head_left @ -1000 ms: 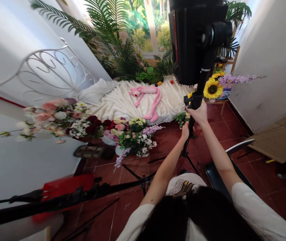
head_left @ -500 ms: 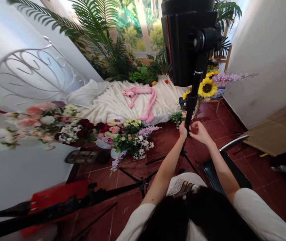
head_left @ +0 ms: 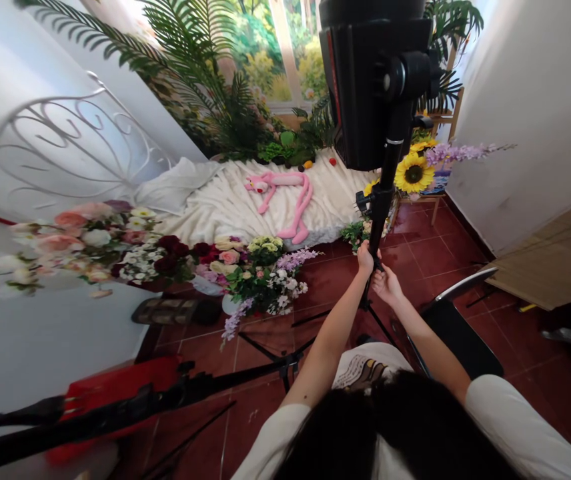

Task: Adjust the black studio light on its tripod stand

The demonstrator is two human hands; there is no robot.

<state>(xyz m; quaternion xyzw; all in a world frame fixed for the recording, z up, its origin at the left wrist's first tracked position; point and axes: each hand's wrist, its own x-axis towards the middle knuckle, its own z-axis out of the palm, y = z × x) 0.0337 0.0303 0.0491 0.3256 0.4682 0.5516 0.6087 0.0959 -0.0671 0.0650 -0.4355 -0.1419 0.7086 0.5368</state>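
On the head camera I have the left hand [head_left: 365, 258] closed round a black stand [head_left: 379, 215], which runs up from that grip to a bulky black unit [head_left: 365, 100] well above both hands. The right hand [head_left: 388, 288] sits just below and to the right of the left, fingers curled at the same stand — whether they pinch anything there, I cannot tell. Ahead of the hands and to the left, I see a pink plush toy [head_left: 290, 180] lying on a cream blanket [head_left: 220, 203]. Sunflowers [head_left: 414, 175] show beyond the hands to the right — a black chair [head_left: 460, 340] is nearer, right of the right hand.
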